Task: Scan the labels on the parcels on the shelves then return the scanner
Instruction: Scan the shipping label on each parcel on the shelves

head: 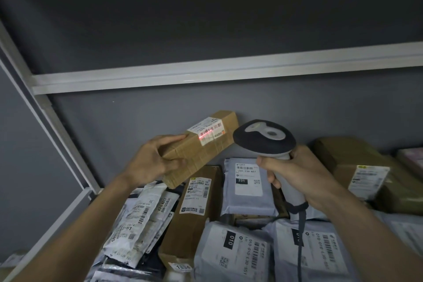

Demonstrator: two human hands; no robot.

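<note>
A long, narrow cardboard box is held up above the heap of parcels on the shelf, tilted with its far end raised toward the grey back wall. Its near end is gripped by the left hand, the fingers laid along the top edge and the thumb pressed on the side face. The scanner is gripped by the right hand, the fingers closed round the pale handle, with the dark head aimed at the box's white label, across whose barcode a red line of light is cast. A grey cable hangs from the handle's base over the parcels below. The box is judged to be stiff and fairly light, since it is lifted by one end in one hand; its taped surface may be somewhat slick, so a hold nearer its middle would be steadier. Grey mailer bags lie beneath and are judged soft and floppy, best flattened or taken at an edge so that a label lies smooth. A larger brown parcel rests to the right, well apart from the held box.
</note>
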